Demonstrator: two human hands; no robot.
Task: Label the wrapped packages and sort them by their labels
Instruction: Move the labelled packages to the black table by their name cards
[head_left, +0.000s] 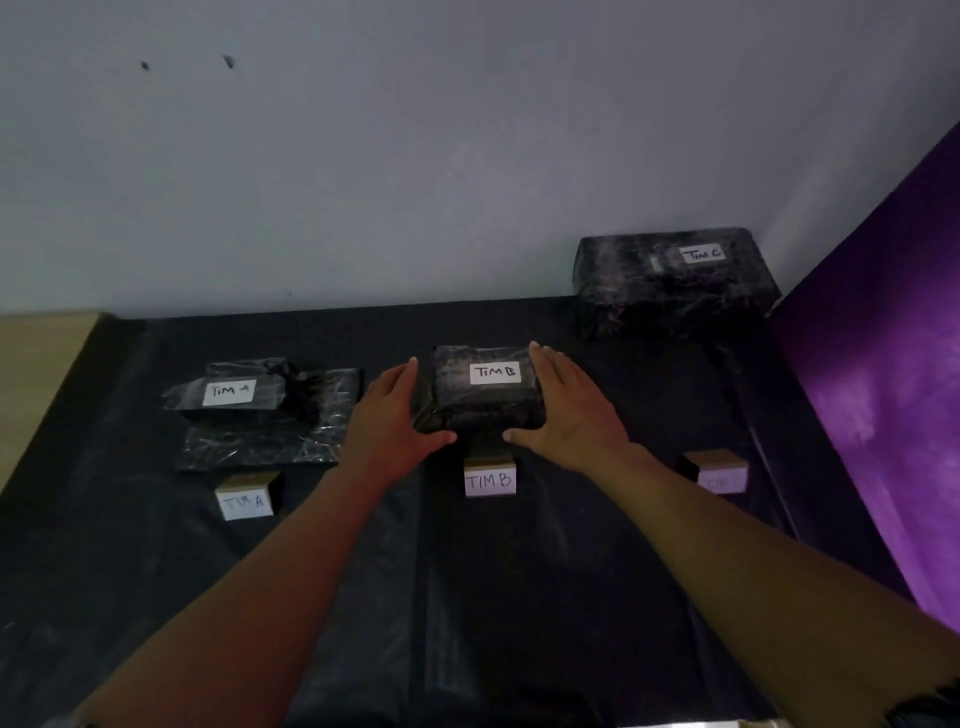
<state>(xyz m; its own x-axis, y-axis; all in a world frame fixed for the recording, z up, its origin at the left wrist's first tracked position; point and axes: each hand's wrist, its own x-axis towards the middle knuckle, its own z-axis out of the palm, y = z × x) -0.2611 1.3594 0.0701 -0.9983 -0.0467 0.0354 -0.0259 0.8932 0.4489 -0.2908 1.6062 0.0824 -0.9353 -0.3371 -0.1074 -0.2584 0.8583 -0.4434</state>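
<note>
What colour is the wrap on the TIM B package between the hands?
Black, glossy plastic on the TIM B package, with a white label; head view.

Dim, soft room light falls from above; the pale wall (363, 156) is brightest. Faint glare streaks the black plastic cover (467, 597). Wide-angle bending curves the edges, and the frame is slightly blurred throughout.

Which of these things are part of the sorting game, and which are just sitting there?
Part of the job:
TIM B package, with left hand and right hand flat against its sides
TIM A package
TIM C package
TIM A sign, TIM B sign, blurred third sign

Just there:
purple cloth
black table cover
</note>
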